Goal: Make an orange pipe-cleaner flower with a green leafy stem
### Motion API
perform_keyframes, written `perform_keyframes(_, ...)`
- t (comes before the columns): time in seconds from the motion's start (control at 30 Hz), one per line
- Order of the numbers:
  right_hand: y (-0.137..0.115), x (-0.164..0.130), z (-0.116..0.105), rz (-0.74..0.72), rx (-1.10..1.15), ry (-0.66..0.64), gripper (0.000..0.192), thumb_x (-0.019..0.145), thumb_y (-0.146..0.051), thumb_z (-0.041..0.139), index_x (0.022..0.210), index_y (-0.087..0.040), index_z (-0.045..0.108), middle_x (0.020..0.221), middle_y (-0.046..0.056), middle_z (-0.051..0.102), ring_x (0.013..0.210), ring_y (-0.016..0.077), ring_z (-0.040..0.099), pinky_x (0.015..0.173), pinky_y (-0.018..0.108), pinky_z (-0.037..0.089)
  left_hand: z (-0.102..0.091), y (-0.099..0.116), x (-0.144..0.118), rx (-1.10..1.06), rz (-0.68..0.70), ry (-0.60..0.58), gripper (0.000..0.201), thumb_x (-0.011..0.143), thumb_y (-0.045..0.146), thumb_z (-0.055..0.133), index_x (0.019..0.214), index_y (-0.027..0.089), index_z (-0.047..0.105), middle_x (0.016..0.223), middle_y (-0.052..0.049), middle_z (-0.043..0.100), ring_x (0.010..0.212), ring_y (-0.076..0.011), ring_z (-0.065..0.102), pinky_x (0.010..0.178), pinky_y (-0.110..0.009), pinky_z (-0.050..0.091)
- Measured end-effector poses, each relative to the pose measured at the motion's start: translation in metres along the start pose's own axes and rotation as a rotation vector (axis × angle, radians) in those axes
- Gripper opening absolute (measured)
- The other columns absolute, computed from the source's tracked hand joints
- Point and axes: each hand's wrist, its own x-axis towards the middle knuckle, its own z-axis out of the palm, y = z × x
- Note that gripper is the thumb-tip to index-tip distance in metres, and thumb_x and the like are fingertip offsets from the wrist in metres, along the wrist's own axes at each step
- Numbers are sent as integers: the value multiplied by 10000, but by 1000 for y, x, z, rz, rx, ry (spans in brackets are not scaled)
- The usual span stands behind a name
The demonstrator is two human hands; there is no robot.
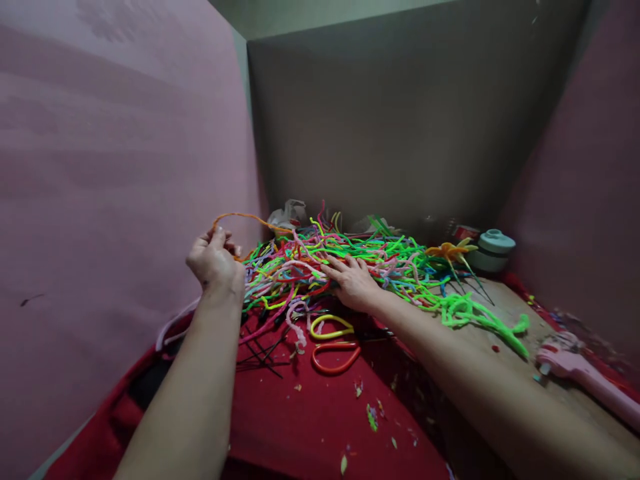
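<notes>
A tangled heap of fuzzy pipe cleaners (300, 267) in green, pink, red, yellow and other colours covers the back of the table. At its left edge my left hand (217, 260) is raised, fingers closed on an orange pipe cleaner (245, 215) that arcs over to the heap. My right hand (356, 283) lies palm down on the front of the heap, fingers spread over the strands. Just in front of it are scissors with one yellow handle loop (332, 336) and one red handle loop (336, 370); their blades are partly hidden by my right forearm.
Red cloth (300, 427) with scattered fuzz scraps covers the near table. At right are an orange pipe-cleaner flower (453, 251), a light-green lidded container (494, 250), bent green pipe cleaners (475, 312) and a pink glue gun (583, 373). Pink walls (125, 167) stand close at both sides.
</notes>
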Motion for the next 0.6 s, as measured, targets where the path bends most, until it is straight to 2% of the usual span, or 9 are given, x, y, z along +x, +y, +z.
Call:
perform_keyframes(0.1,0,-4,-10,-14,130,73,668,656,-99,572,1301,-263,520,1467,7,378,1277,389,318,1020,573,247,3,19,-15,-126,108,-16,96,790,190,519,740,204,439,632,57,453,413,-38,348,376,-177,274)
perform_keyframes(0.17,-8,-9,-22,-11,280,215,549,656,-57,545,1176,-216,627,1361,40,515,1275,330,342,1049,516,253,8,29,-36,-124,267,-80,71,793,222,558,787,199,491,638,50,491,417,-41,360,387,-181,296)
perform_keyframes(0.23,-20,-18,-38,6,539,360,344,736,-108,535,1033,-189,688,1179,73,642,1208,270,432,1040,466,294,12,33,-62,-6,449,-184,73,809,250,572,835,186,549,637,34,540,473,-59,439,450,-188,366)
perform_keyframes(0.3,-34,-27,-54,44,959,361,266,787,-258,587,1032,-194,668,1046,75,683,1044,223,562,956,420,394,16,32,-90,129,592,-385,68,836,238,546,843,178,577,661,19,578,557,-79,518,552,-202,429)
perform_keyframes(0.37,-43,-37,-71,126,1455,429,304,768,-314,630,1058,-223,621,940,33,691,914,176,611,861,364,459,18,28,-117,269,801,-690,75,844,206,527,851,175,595,742,-5,631,627,-92,561,609,-209,437)
perform_keyframes(0.43,-43,-47,-85,224,1774,586,178,809,-306,592,947,-197,619,778,10,672,761,134,618,778,312,482,19,22,-139,387,1011,-994,126,861,198,490,797,168,595,708,-15,631,628,-104,558,617,-218,418)
perform_keyframes(0.47,-39,-52,-92,260,1861,664,115,831,-269,564,885,-181,616,694,-3,642,678,115,602,724,286,485,20,20,-147,436,1050,-1113,161,876,199,462,780,164,587,682,-14,616,607,-102,541,599,-216,401)
perform_keyframes(0.53,-28,-63,-101,333,1954,737,121,861,-199,510,792,-157,601,556,-33,550,524,84,525,589,238,460,21,19,-160,489,1001,-1275,209,903,214,408,784,159,571,653,-5,575,574,-96,495,565,-210,370)
perform_keyframes(0.6,-15,-74,-105,400,1985,742,174,880,-158,463,759,-150,588,490,-51,479,448,75,454,490,213,407,23,20,-168,500,854,-1390,239,921,230,361,798,162,554,661,5,539,580,-94,462,570,-207,360)
